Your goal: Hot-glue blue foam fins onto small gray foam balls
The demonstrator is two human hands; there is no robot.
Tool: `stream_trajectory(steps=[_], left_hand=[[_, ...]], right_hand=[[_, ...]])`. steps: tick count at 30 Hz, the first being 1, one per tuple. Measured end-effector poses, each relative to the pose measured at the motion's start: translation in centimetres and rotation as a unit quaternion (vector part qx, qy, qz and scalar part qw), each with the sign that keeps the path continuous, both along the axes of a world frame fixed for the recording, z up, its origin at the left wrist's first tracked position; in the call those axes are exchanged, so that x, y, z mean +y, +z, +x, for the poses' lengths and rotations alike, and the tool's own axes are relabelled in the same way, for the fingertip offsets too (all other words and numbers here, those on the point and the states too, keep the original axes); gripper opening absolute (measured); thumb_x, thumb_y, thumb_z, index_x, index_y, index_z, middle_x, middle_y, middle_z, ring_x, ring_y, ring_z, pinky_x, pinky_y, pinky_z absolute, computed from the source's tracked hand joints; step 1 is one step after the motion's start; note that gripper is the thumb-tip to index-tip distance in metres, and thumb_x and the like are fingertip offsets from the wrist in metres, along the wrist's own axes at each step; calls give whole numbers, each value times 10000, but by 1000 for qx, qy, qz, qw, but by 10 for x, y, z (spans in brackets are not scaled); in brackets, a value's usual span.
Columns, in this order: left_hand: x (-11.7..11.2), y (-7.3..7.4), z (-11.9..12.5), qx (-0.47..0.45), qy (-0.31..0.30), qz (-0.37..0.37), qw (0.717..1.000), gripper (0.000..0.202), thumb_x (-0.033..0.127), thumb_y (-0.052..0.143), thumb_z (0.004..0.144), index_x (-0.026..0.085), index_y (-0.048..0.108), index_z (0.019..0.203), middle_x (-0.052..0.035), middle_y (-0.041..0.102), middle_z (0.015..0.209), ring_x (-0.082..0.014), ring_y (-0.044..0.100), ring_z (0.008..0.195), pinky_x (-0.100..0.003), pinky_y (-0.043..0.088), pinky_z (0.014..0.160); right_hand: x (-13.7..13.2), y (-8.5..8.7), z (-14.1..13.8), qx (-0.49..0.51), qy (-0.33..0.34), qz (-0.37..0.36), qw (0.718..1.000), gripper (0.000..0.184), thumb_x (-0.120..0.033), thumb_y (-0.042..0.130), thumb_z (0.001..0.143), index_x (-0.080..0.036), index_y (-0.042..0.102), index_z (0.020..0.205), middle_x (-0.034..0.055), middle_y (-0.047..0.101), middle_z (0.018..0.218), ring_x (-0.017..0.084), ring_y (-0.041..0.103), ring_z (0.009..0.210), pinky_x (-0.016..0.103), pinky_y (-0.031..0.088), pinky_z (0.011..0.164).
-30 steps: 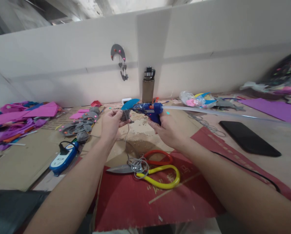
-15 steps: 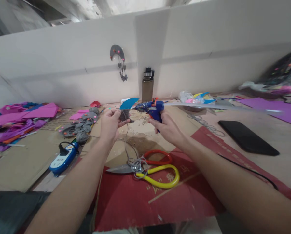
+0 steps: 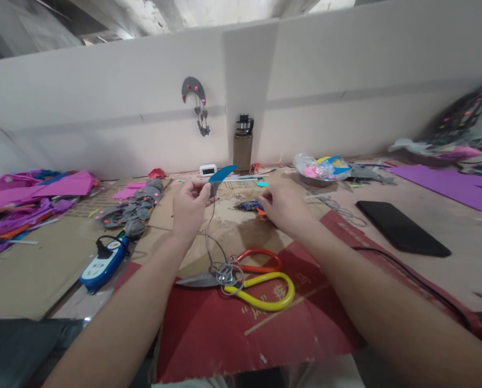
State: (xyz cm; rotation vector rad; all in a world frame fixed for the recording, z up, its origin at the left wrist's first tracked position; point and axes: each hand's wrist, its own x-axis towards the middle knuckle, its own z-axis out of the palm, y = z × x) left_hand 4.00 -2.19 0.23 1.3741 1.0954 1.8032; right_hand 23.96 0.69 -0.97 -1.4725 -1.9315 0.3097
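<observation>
My left hand [image 3: 191, 203] is closed in a pinch on a small dark grey felt piece [image 3: 214, 188] with a curved blue felt piece [image 3: 222, 173] rising from it. A thin grey cord [image 3: 208, 231] hangs from below these pieces toward the scissors. My right hand [image 3: 285, 207] is over the rear of a blue glue gun [image 3: 248, 206], its fingers bent. The glue gun is low over the cardboard, nozzle to the left; my hand hides its handle, and I cannot tell whether I still grip it. Scissors [image 3: 271, 291] with red and yellow handles lie in front, tangled with grey cord.
A power strip [image 3: 103, 265] and grey felt pieces [image 3: 130, 203] lie left, beside pink and purple scraps [image 3: 59, 188]. A bottle [image 3: 243, 144] and a small white display [image 3: 207, 170] stand behind. Rightward are a bowl [image 3: 319, 180], a phone [image 3: 403, 227] and purple felt [image 3: 435, 186].
My right hand has brought the glue gun down toward the cardboard, away from the felt. The blue piece in my left hand has shifted slightly right and tilted.
</observation>
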Motion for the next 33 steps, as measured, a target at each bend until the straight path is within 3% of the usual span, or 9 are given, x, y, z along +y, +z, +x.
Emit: stream_trajectory(steps=[3, 6, 9, 12, 14, 16, 21, 25, 33], left_hand=[[-1, -1, 2, 49, 5, 9, 999, 211, 347, 655, 753, 151, 596, 805, -16, 633, 774, -132, 627, 719, -314, 571, 712], [-3, -1, 2, 109, 39, 25, 993, 169, 322, 628, 777, 156, 604, 801, -17, 640, 754, -130, 620, 705, -267, 538, 690], [-4, 0, 0, 157, 86, 42, 983, 138, 295, 610, 790, 157, 613, 782, -8, 630, 715, -110, 593, 655, -226, 496, 648], [-3, 0, -1, 117, 73, 21, 990, 154, 311, 622, 781, 158, 611, 783, -5, 626, 706, -108, 589, 637, -233, 504, 639], [-1, -2, -1, 52, 35, -4, 998, 189, 334, 649, 760, 157, 606, 809, -9, 635, 738, -118, 609, 666, -266, 534, 665], [2, -4, -1, -6, -5, -19, 1000, 225, 344, 677, 736, 151, 598, 821, -15, 645, 773, -124, 627, 696, -303, 556, 697], [4, -4, 1, -96, -53, -45, 993, 249, 318, 720, 699, 143, 570, 794, -4, 641, 741, -103, 620, 643, -333, 577, 704], [1, 0, 3, -118, -68, -62, 989, 249, 307, 721, 692, 148, 556, 790, 0, 651, 737, -91, 617, 624, -316, 582, 695], [-1, 4, 3, -141, -50, -81, 985, 227, 279, 702, 672, 154, 525, 739, 5, 658, 720, -103, 639, 635, -336, 585, 710]], right_hand=[[-6, -4, -29, 237, 135, -26, 962, 187, -347, 601, 760, -202, 513, 841, 62, 631, 871, 185, 597, 830, 362, 459, 783], [-12, -7, -61, 430, 208, -129, 869, 338, -304, 674, 681, -219, 434, 904, 34, 621, 939, 157, 600, 897, 359, 457, 856], [-18, -4, -79, 517, 223, -201, 801, 420, -249, 695, 647, -224, 386, 930, -12, 599, 841, 135, 618, 795, 355, 463, 845], [-22, -1, -82, 532, 242, -236, 776, 384, -241, 656, 681, -232, 372, 939, -61, 529, 730, 108, 573, 619, 338, 491, 720], [-22, -1, -79, 512, 250, -215, 793, 327, -268, 618, 722, -244, 394, 960, -81, 475, 686, 85, 479, 532, 290, 465, 598], [-21, -2, -75, 468, 241, -148, 837, 268, -284, 579, 761, -252, 441, 989, -80, 432, 669, 82, 404, 519, 247, 398, 530], [-20, -6, -67, 303, 213, 32, 928, 169, -246, 511, 823, -216, 585, 973, -28, 479, 702, 123, 445, 651, 273, 379, 628], [-23, -4, -64, 221, 200, 105, 949, 201, -231, 483, 853, -212, 630, 989, 33, 592, 855, 166, 515, 777, 309, 404, 739], [-23, -4, -63, 174, 198, 138, 955, 175, -222, 483, 870, -199, 642, 939, 61, 615, 906, 175, 534, 832, 308, 405, 776]])
